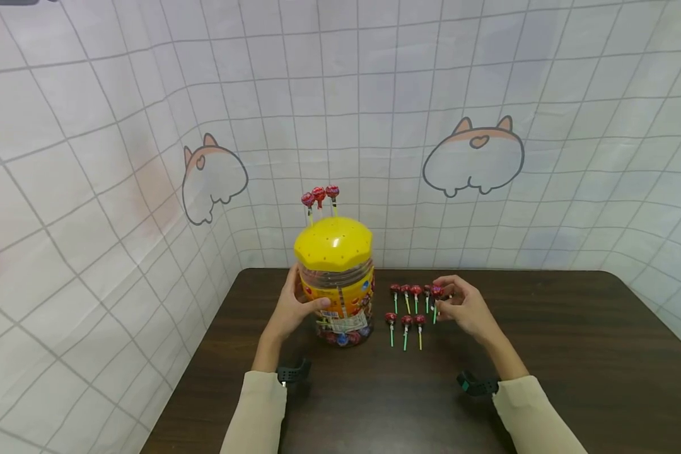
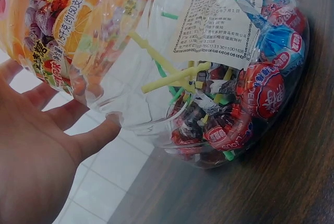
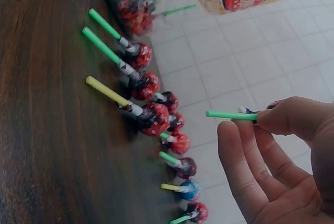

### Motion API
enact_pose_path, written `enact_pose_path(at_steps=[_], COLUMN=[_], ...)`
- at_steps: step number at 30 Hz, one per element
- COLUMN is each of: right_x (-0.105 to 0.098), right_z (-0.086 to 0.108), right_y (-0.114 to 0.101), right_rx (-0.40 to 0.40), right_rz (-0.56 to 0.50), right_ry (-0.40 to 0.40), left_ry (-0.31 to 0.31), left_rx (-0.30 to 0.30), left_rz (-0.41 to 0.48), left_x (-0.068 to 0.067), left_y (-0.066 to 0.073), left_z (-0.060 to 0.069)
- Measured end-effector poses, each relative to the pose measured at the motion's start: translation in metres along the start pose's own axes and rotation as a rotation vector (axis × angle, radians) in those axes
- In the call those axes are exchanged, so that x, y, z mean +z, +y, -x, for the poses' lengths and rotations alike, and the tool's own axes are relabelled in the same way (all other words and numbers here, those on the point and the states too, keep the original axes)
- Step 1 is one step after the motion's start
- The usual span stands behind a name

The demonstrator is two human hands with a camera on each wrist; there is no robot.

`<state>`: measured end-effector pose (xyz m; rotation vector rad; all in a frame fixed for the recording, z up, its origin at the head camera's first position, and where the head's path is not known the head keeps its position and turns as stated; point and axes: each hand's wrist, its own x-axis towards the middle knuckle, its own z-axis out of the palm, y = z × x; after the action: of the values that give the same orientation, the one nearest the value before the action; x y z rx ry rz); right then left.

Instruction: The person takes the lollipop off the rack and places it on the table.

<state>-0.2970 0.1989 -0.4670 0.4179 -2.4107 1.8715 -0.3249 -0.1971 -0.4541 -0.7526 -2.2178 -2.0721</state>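
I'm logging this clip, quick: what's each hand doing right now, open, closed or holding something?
Left hand: holding the side of the candy jar.
Right hand: pinching a green-sticked lollipop between thumb and fingers.

Glossy plastic lid (image 1: 333,247); smooth wood-grained table (image 1: 369,403).

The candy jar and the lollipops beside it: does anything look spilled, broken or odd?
Nothing looks spilled or broken; the loose lollipops lie in neat rows on the table. Oddly, three upright lollipops rise from the yellow lid of the jar, rather than lying inside.
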Motion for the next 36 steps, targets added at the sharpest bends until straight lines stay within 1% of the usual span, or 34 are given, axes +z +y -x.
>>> enact_pose_path(at_steps=[6,10,18,26,31,36], right_x=[-0.001,0.000,0.002,0.004,0.005,0.004], right_z=[0.001,0.000,0.000,0.000,0.001,0.001], right_y=[0.011,0.017,0.024,0.026,0.028,0.031], right_rx=[0.046,0.070,0.107,0.139,0.148,0.154], right_rz=[-0.001,0.020,0.063,0.066,0.074,0.129], right_ry=[-0.042,-0.065,-0.104,-0.145,-0.148,-0.149], left_ry=[0.000,-0.007,-0.008,-0.005,0.001,0.007], left_rx=[0.003,0.008,0.019,0.015,0.009,0.005], left_rz=[0.003,0.009,0.005,-0.001,-0.010,-0.022], left_x=[0.001,0.000,0.000,-0.001,-0.001,-0.001], left_y=[0.000,-0.002,-0.003,-0.002,-0.003,-0.003], left_z=[0.000,0.001,0.000,-0.001,-0.001,-0.001])
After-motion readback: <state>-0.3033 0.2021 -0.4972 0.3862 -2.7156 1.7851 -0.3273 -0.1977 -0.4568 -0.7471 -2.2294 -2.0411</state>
